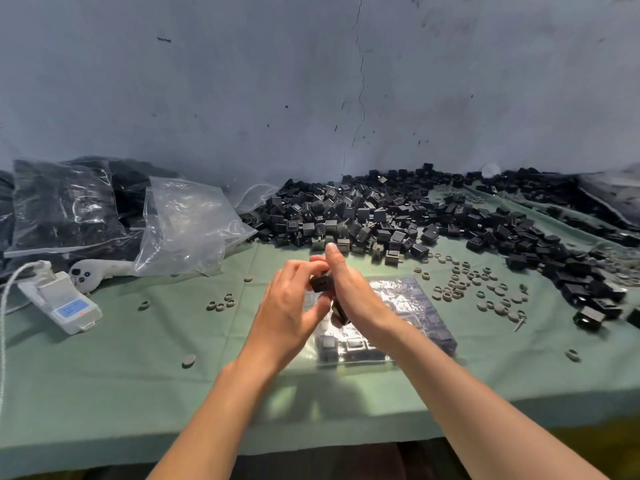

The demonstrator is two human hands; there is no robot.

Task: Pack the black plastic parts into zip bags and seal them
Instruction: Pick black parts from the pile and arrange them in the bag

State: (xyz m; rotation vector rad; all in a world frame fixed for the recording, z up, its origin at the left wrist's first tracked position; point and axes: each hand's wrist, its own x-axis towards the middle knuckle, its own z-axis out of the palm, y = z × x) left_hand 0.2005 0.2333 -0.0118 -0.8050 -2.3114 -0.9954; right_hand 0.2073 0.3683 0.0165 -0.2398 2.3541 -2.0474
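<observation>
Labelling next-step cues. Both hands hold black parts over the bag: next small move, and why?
Probably lower the black parts into the zip bag. The left hand and right hand grip them together just above it, and it lies flat, already part filled with rows of parts. Its mouth is hidden.

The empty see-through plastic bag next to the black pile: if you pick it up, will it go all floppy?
Probably floppy: the empty clear plastic bag lies crumpled and sagging, with creases catching the light. It is likely very light, since nothing shows inside it. Its glossy film may feel a bit slippery to pinch.
</observation>
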